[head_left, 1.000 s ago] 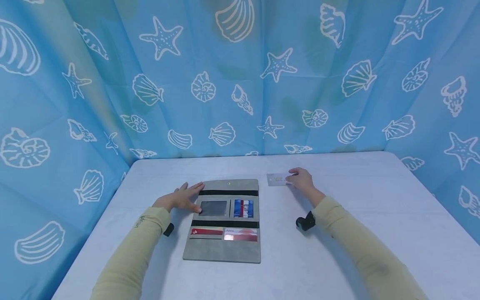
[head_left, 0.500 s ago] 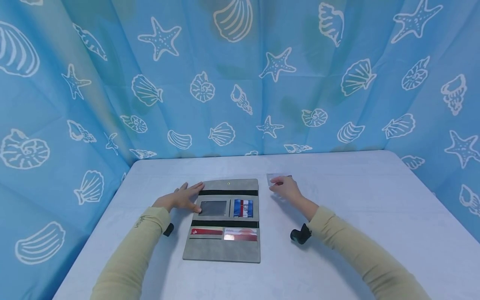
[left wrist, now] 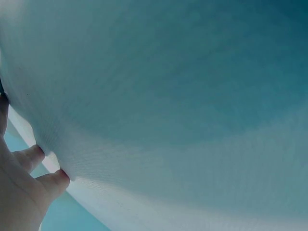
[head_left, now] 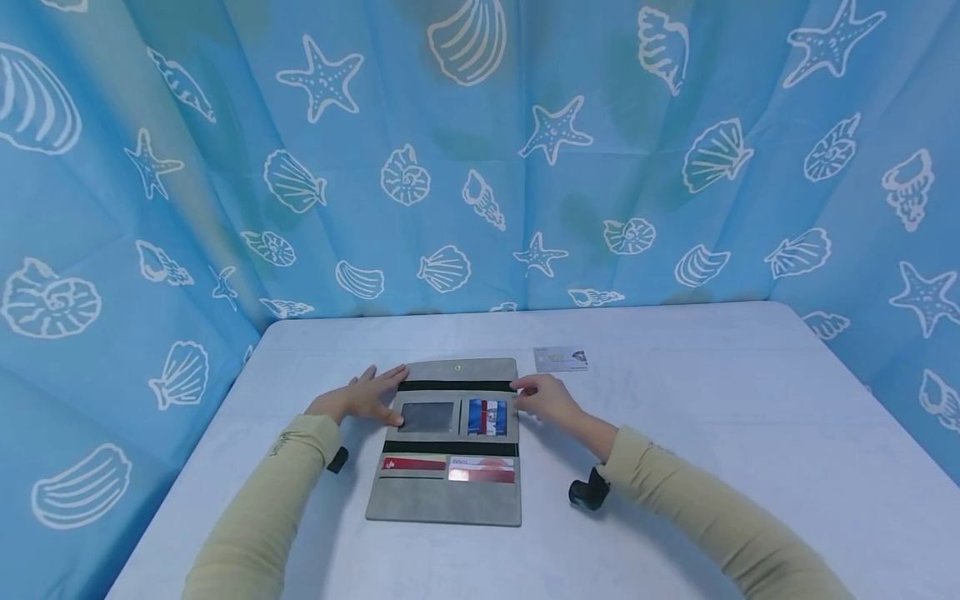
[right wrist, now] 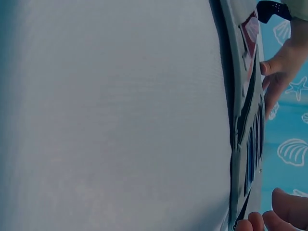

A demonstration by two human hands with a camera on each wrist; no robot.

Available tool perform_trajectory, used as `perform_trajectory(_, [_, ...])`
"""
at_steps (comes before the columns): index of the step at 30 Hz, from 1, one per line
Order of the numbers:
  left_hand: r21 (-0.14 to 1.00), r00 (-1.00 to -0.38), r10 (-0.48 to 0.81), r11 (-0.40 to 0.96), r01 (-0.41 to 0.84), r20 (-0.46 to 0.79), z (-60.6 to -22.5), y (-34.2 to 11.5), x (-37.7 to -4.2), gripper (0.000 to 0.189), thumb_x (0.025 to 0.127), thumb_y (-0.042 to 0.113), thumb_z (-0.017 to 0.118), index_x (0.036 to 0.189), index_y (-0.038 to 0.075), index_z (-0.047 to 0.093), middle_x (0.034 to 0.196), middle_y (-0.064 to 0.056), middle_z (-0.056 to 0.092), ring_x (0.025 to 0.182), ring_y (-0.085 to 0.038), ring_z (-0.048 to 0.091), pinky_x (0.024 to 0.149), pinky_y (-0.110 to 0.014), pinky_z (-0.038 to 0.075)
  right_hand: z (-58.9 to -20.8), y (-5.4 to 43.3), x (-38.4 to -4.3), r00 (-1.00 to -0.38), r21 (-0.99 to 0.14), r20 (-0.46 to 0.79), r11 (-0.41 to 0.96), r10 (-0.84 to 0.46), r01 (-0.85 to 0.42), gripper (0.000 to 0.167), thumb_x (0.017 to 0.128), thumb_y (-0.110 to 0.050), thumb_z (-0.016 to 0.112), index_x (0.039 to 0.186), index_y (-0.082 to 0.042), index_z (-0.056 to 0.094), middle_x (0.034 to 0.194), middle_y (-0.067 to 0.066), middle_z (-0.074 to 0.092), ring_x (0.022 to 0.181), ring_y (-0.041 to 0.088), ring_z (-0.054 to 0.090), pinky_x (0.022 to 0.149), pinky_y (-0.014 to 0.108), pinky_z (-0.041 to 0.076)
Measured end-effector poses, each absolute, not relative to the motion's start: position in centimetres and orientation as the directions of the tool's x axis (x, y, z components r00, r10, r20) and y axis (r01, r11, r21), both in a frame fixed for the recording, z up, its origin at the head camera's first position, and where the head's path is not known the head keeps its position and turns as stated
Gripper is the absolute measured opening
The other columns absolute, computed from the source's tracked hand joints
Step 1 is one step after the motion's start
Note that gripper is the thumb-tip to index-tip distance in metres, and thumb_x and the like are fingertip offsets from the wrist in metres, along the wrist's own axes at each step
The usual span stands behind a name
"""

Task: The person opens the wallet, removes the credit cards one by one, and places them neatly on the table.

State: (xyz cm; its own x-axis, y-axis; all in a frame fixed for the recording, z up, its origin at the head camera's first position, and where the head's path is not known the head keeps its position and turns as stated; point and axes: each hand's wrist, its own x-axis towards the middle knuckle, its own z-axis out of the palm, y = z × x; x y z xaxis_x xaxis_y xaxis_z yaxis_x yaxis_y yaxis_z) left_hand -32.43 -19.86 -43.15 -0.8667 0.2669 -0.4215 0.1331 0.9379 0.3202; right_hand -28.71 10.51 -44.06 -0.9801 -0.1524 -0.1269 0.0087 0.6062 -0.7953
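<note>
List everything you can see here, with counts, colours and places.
Table: one, white, across the lower half of the head view
Curtain: at least one, blue with white sea shapes, around the table
Wallet: one, grey, open on the table
Snap: one, gold-coloured, wallet's far flap
Red card: one, red, wallet's lower left pocket
Red-and-white card: one, red and white, lower right pocket
Blue card: one, mainly blue, upper right pocket
Loose card: one, pale grey, right of the wallet's far end
Sleeves: two, pale yellow, from the bottom edge
Left grip: one, bare, wallet's left edge
Right grip: one, bare, wallet's right edge
</note>
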Motion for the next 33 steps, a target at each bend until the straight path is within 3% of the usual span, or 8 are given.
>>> perform_trajectory(17, [0.323,-0.872,0.239,0.941,0.099,-0.428,-43.3,-19.9,-32.4,0.095,0.074,0.043,0.072,0.148,0.024,0.015,0.154,-0.008,0.009,0.138,-0.041,-0.007,0.104,-0.067,0.002,-44.4,9.0,-28.2,-0.967,-0.721,-0.114,0.688,-0.229,-0.078,0.035,0.081,-0.008,0.066,0.116,-0.001,0.062,0.084,0.006,0.059,0.074,0.014,0.051,0.063,0.022,0.045])
perform_trajectory(23, [0.324,-0.869,0.250,0.940,0.111,-0.428,-43.3,-19.8,-32.6,0.096,0.074,0.044,0.072,0.148,0.023,0.015,0.154,-0.009,0.009,0.138,-0.041,-0.007,0.105,-0.066,0.002,-44.3,8.9,-28.1,-0.958,-0.693,-0.134,0.715,-0.253,-0.092,0.035,0.082,-0.008,0.066,0.116,0.001,0.061,0.089,0.007,0.061,0.075,0.014,0.052,0.065,0.022,0.046])
perform_trajectory(33, [0.319,-0.874,0.213,0.945,0.071,-0.436,-43.4,-19.8,-32.6,0.098,0.072,0.046,0.073,0.148,0.025,0.014,0.154,-0.011,0.007,0.138,-0.042,-0.007,0.104,-0.067,0.002,-44.2,8.6,-28.6,-0.963,-0.731,-0.187,0.682,-0.193,0.005,0.021,0.081,-0.009,0.067,0.100,0.000,0.066,0.089,0.007,0.062,0.072,0.015,0.053,0.061,0.021,0.047])
